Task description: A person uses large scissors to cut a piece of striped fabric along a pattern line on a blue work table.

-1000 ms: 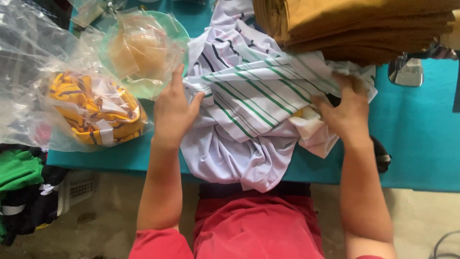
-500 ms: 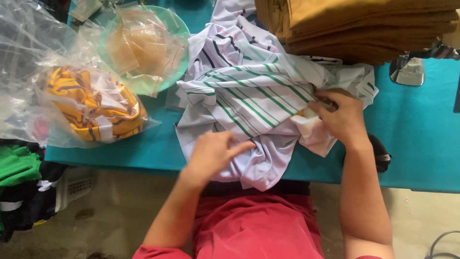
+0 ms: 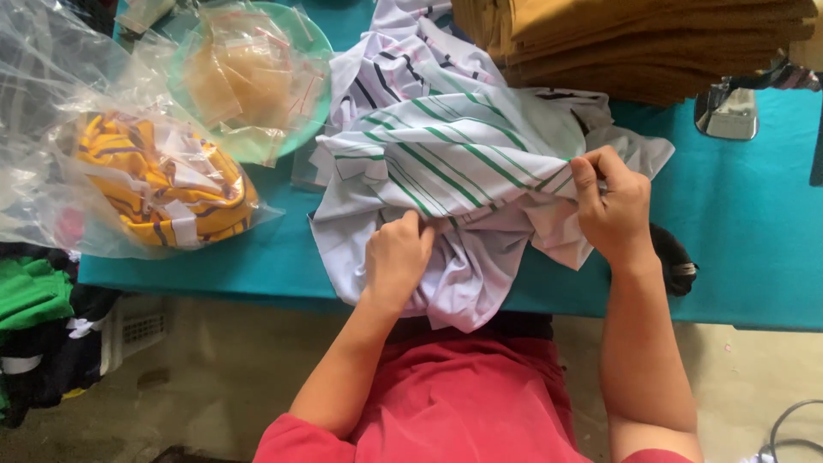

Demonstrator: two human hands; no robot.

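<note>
From the head view, I have the white shirt with green stripes (image 3: 454, 163) lying bunched in the centre of the frame, on the teal bench (image 3: 746, 231), its lower edge hanging over the near side toward my lap. My left hand (image 3: 396, 257) is closed in a loose fist just below centre, gathering a wad of the plain white cloth. My right hand (image 3: 613, 206), right of centre, is pinched shut on a folded edge of the striped part, thumb on top, fingers curled under.

To handle this well, I judge the two grips should pull gently apart so the cloth goes flat between them, with the stripes kept parallel as a guide. The pinch at right is fine for an edge; the fist at left holds too much cloth and would likely drag creases along.

Other things crowd in: a second striped garment (image 3: 386, 60) under it at top centre, a stack of mustard cloth (image 3: 634, 43) at upper right, a green bowl of small plastic bags (image 3: 249, 77) at upper left, and a bagged yellow striped garment (image 3: 163, 184) at left. I would keep the shirt clear of all of them.
</note>
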